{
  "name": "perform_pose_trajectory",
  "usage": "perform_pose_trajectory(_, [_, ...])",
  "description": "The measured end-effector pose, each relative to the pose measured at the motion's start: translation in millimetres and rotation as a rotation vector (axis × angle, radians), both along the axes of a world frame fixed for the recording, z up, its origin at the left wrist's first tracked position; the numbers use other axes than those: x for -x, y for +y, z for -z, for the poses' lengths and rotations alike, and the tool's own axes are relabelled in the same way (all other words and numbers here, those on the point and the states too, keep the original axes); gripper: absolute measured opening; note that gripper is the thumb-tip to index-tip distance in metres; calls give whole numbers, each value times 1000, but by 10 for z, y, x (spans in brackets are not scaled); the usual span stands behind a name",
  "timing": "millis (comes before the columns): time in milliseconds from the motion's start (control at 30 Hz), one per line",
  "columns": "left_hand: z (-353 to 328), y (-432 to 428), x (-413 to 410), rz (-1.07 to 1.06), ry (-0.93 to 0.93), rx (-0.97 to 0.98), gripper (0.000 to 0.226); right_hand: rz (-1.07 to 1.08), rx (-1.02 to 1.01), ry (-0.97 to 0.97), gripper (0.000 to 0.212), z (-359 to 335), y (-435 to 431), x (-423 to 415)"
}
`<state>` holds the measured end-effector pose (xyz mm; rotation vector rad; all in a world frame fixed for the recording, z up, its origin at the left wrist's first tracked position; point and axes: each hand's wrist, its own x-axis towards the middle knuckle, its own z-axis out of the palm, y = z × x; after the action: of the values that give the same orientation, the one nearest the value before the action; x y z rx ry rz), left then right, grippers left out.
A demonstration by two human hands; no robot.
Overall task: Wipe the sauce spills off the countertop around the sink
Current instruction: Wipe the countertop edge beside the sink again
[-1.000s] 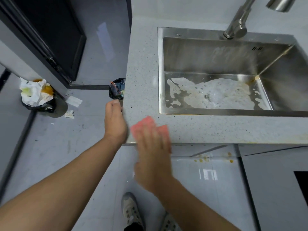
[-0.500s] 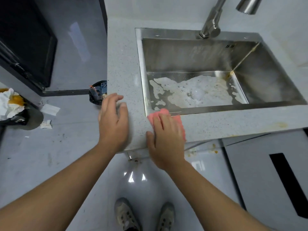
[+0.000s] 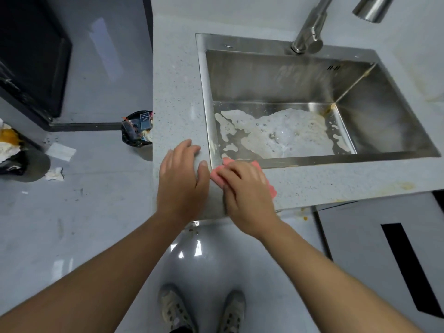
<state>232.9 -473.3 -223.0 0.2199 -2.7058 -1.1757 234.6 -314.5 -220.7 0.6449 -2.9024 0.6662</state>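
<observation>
Your right hand has slid the cloth to the near-left corner of the sink, fingers flat on it, left hand spread on the table beside; sauce right of the sink remains.

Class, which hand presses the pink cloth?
The right hand presses the pink cloth beside the sink corner; the left hand rests on bare countertop.
</observation>
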Motion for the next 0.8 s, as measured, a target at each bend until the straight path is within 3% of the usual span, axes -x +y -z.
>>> perform_pose_trajectory(67, [-17,-9,3,-8,6,-53,56,35,-76,-15,36,9,355,58])
perform_pose_trajectory(200, [-39,-10,-17,0,30,-98,55,368,-106,-105,54,-29,848,106])
perform_pose_trajectory(300, [-38,-3,-19,9,39,-96,54,259,-86,-147,57,-25,635,8])
perform_pose_trajectory(467, [-40,-2,-19,2,50,-89,53,30,33,-43,51,-73,300,9])
perform_pose_trajectory(533, [-39,5,-20,-1,44,-98,54,137,269,-217,40,-306,264,97])
perform_pose_trajectory(633, [-36,13,-22,-10,36,-116,52,370,808,-524,23,-636,219,260])
perform_pose_trajectory(700, [-36,13,-20,-21,26,-126,51,464,967,-651,20,-695,178,335])
perform_pose_trajectory(733, [-37,12,-22,-25,18,-128,52,474,957,-722,22,-687,139,347])
perform_pose_trajectory(800, [-43,13,-30,-28,11,-122,55,438,592,-682,37,-552,145,364])
